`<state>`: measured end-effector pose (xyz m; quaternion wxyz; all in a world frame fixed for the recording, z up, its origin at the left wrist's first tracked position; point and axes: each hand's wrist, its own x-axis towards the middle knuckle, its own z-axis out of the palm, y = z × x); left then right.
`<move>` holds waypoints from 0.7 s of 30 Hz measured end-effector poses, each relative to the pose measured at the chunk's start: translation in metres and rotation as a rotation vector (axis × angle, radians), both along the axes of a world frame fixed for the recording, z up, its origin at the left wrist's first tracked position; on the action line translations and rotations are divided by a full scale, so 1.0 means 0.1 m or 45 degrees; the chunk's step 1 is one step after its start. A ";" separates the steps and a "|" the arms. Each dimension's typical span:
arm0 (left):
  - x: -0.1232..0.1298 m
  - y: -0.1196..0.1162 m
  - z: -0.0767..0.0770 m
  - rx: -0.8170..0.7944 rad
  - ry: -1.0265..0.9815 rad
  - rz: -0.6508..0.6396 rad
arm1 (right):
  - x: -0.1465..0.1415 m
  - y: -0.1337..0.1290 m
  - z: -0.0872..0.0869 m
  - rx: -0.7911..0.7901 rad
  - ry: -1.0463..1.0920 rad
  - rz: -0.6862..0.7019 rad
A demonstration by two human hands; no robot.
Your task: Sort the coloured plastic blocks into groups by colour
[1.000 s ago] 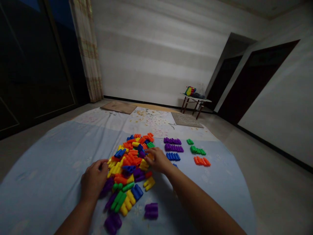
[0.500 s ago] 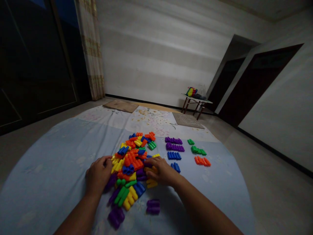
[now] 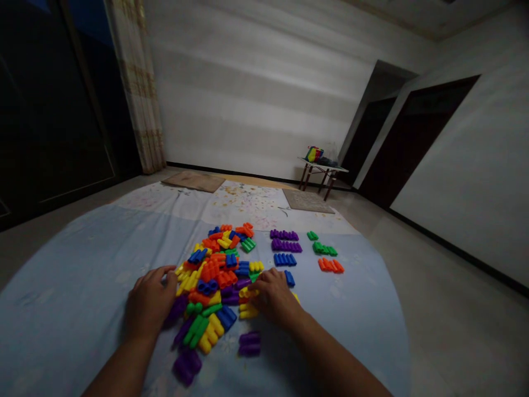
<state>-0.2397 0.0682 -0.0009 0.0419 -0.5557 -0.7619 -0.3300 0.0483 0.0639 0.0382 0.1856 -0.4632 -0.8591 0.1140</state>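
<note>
A heap of coloured plastic blocks (image 3: 215,270) lies on the cloth-covered table. My left hand (image 3: 152,298) rests at the heap's left edge, fingers curved and apart, beside yellow and purple blocks. On the right side my right hand (image 3: 273,295) has its fingertips on a yellow block (image 3: 247,293), fingers bent around its end. Another yellow block (image 3: 248,311) lies just below. Part of a yellow piece (image 3: 296,298) shows beyond the right wrist. Two purple blocks (image 3: 249,343) (image 3: 187,366) lie near the front.
Right of the heap are rows of purple (image 3: 286,246), blue (image 3: 285,259), green (image 3: 324,249) and orange blocks (image 3: 331,266). Two flat mats (image 3: 194,181) (image 3: 308,201) lie at the table's far side. Behind stands a small table (image 3: 322,165) with a colourful bag.
The view has shifted, so the scene sits further left. My right hand has moved right relative to the heap, uncovering yellow, green and blue blocks. My left hand stays beside the heap.
</note>
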 end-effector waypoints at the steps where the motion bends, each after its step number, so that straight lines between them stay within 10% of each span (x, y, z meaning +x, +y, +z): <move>1: -0.02 0.01 -0.01 -0.003 -0.015 0.001 | 0.03 0.00 0.00 0.026 0.077 -0.004; 9: -0.08 0.04 -0.05 -0.136 -0.133 0.032 | 0.77 0.11 -0.04 0.107 0.645 -0.233; 21: -0.04 -0.02 0.08 -0.209 -0.150 0.076 | 1.34 0.11 -0.50 0.008 0.476 -0.435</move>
